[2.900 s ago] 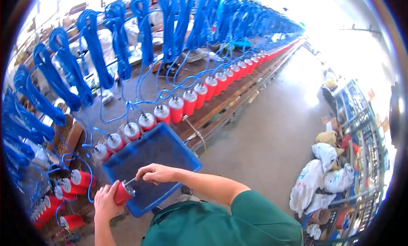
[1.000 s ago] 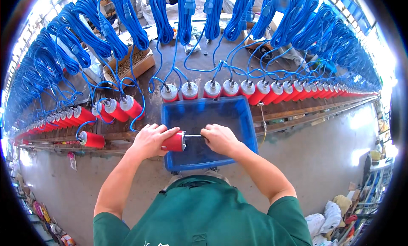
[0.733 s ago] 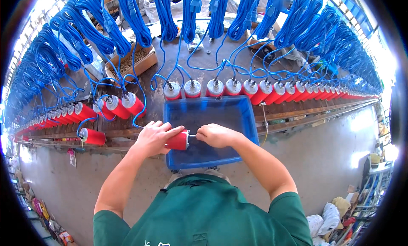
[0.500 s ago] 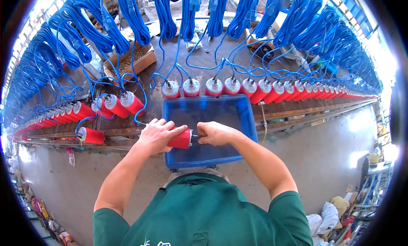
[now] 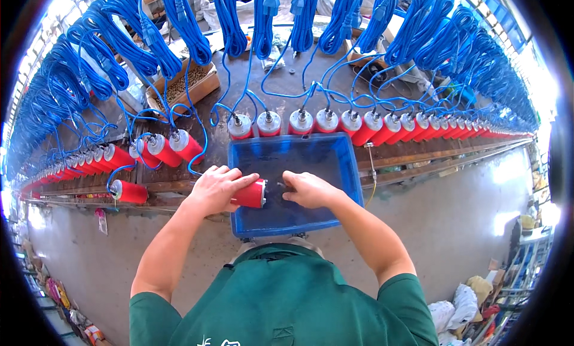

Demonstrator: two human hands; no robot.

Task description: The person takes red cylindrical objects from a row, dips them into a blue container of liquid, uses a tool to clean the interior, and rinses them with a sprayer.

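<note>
Red cylinder (image 5: 247, 195) grasped in our left hand (image 5: 216, 193), lying sideways over nine-o'clock edge of blue tray (image 5: 290, 230), studded end toward three o'clock. Our right hand (image 5: 312, 190) apart from it at three o'clock, fingers curled, small dark tip showing; whether gripped, we cannot tell. Change: metal rod seen bridging end and right hand moments ago no longer spans gap. We judge end face free of right hand's tool. Outward: lone cylinder (image 5: 131, 192) at nine, parts box (image 5: 206, 86) at eleven, cylinder row (image 5: 368, 130) from twelve to two, blue coils (image 5: 233, 26) beyond at twelve.
</note>
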